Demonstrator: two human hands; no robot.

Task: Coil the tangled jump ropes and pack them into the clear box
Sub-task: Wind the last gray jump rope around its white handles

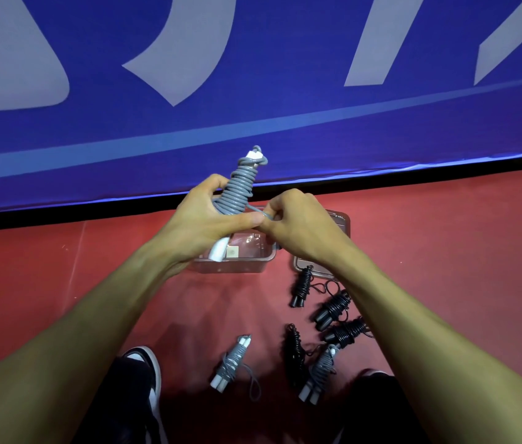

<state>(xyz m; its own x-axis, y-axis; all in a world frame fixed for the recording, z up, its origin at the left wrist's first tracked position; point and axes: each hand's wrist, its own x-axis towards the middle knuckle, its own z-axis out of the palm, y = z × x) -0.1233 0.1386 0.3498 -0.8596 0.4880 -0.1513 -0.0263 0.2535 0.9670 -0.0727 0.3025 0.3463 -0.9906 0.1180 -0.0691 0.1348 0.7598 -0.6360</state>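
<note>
Left hand: the left hand [203, 216] was closed around a grey jump rope [240, 184], gripping its white handles with the cord wound up them.
Right hand: the right hand [298, 224] was pinched shut on the loose tail of that grey cord, close against the left thumb.
Rope in hand: held upright above the clear box [237, 262], nearly fully wound; only the short tail seemed left to tuck.
Box: it sat on the red floor [445, 251] just beyond the hands, and looked empty of ropes, though the hands hid part of it.
Lid: what appeared to be the lid [338, 219] lay just right of the box, mostly hidden by the right hand.
Coiled already: two grey bundles [232, 363] and about four black bundles [333, 307] lay on the floor nearer the person, some with loose tails.
Progress: judging by this, coiling was close to finished, while packing had not begun.
Left to do: secure this tail, then move every bundle into the box.
</note>
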